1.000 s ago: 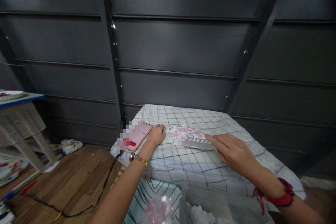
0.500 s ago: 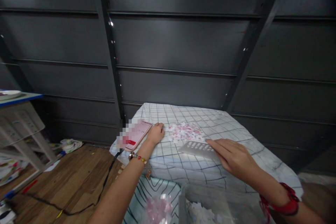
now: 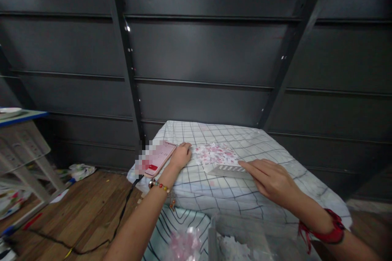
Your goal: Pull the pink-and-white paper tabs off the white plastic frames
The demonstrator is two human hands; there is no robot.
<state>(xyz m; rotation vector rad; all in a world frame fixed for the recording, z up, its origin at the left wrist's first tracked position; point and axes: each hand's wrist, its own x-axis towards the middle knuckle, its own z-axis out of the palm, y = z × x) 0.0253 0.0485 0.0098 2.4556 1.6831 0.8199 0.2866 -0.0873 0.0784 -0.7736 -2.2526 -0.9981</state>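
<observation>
My right hand grips the right end of a white slotted plastic tray, thumb and fingers pinched on its edge. The tray stands at the near edge of a loose pile of small white and pink paper pieces, on a white checked cloth. On the left of the pile, my left hand rests on the cloth with its fingers lying loosely and nothing visible in them. Beside it lies a pink phone, partly blurred out.
Nearer me are a clear plastic bin with white scraps and a pink-and-clear plastic bag. A black cable runs from the phone across the wooden floor. A desk stands at left; a dark panelled wall rises behind.
My right hand has shifted the slotted tray slightly away from me and left, against the pile's near edge, and its tilt has changed. The left hand stays in place.
</observation>
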